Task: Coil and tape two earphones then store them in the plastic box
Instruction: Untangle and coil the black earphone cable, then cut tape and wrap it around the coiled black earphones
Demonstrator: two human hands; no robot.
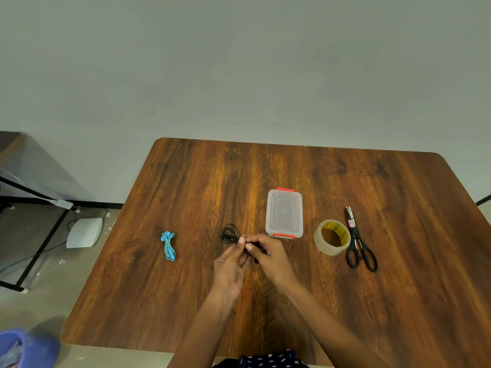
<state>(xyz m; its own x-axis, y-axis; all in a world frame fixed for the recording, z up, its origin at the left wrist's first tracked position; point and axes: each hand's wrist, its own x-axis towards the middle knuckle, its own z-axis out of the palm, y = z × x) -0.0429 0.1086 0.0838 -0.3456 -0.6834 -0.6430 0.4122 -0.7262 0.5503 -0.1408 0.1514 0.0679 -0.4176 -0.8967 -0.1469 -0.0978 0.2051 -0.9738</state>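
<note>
**Both hands pinching a black earphone coil above the tabletop**

The left hand [230,266] and right hand [268,257] meet over the middle of a wooden tabletop [186,181], fingertips closed together on a bundle of black earphones [230,234]. The loops fan out to the left of the fingers, so the pinch seems to keep the coil from springing loose until it can be taped.

A blue earphone [168,246] lies already bundled well to the left, apart from the hands; whether it is taped is too small to tell.

Just beyond the right hand sits the clear plastic box [284,213] with red clasps, its lid on, so it will likely need opening before storing. To its right stands a roll of clear tape [332,237], with black-handled scissors [358,243] lying just beside it, both apparently laid within the right hand's reach for the taping step.
</note>
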